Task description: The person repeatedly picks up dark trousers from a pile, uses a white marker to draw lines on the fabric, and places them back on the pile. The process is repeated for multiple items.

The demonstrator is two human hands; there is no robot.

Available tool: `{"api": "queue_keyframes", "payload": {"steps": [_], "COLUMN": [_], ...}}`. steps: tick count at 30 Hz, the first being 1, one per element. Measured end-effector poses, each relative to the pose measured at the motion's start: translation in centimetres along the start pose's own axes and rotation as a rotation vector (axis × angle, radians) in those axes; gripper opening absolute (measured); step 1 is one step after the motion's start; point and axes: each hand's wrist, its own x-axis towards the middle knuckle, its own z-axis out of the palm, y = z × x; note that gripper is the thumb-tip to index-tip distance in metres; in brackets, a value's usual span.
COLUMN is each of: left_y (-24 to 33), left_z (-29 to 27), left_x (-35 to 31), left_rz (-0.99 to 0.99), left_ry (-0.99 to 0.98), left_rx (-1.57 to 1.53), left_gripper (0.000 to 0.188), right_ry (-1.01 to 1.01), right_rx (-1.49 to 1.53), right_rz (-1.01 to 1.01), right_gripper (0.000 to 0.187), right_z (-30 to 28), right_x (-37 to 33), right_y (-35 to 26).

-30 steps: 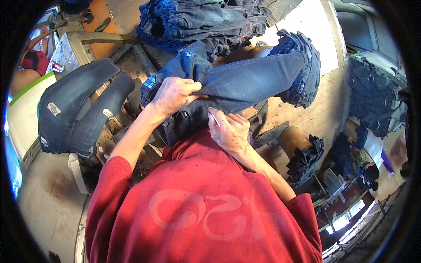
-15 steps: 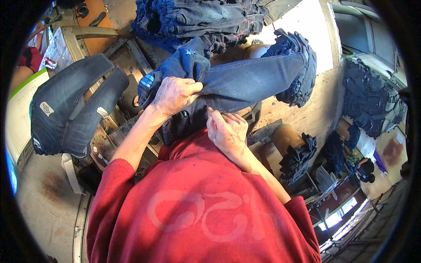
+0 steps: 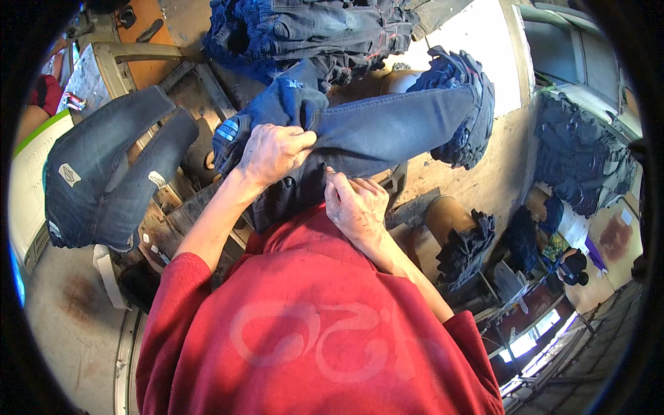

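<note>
A pair of dark blue jeans [image 3: 394,128] lies stretched out before me, one leg reaching to the right and a blue label near the waist on the left. My left hand [image 3: 275,151] is closed on the denim close to the waist, its knuckles up. Just to the right and nearer to my body, my right hand [image 3: 357,200] pinches the edge of the same jeans between thumb and forefinger. Part of the jeans hangs down against my red shirt, and the fingertips of the left hand are partly hidden in folds.
A second pair of jeans [image 3: 104,169] with light tags lies over a frame at the left. Beyond my hands rises a heap of dark jeans [image 3: 311,34]. A bunch of denim [image 3: 463,107] sits at the right, with more piled garments [image 3: 581,152] farther off. Another person's red sleeve [image 3: 45,97] shows far left.
The whole view has shifted slightly. Both hands keep their hold on the jeans in nearly the same place.
</note>
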Motion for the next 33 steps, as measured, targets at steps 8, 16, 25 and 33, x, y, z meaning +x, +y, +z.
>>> {"api": "queue_keyframes", "payload": {"steps": [8,16,25,33], "left_y": [0.4,0.7,0.5,0.4], "left_z": [0.0,0.3,0.4,0.6], "left_x": [0.1,-0.1,0.2,0.2], "left_rz": [-0.012,-0.016,-0.029,-0.033], "left_ry": [0.03,0.054,0.102,0.12], "left_rx": [-0.015,-0.001,0.01,-0.015], "left_gripper": [0.017,0.019,0.019,0.02], "right_ry": [0.01,-0.034,0.014,-0.003], "right_rx": [-0.045,-0.052,-0.011,-0.002], "right_rz": [-0.013,0.03,0.031,0.094], "right_gripper": [0.006,0.009,0.01,0.003], "right_z": [0.2,-0.3,0.4,0.4], "right_x": [0.1,-0.1,1.9,2.2], "right_y": [0.1,0.1,-0.2,-0.1]}}
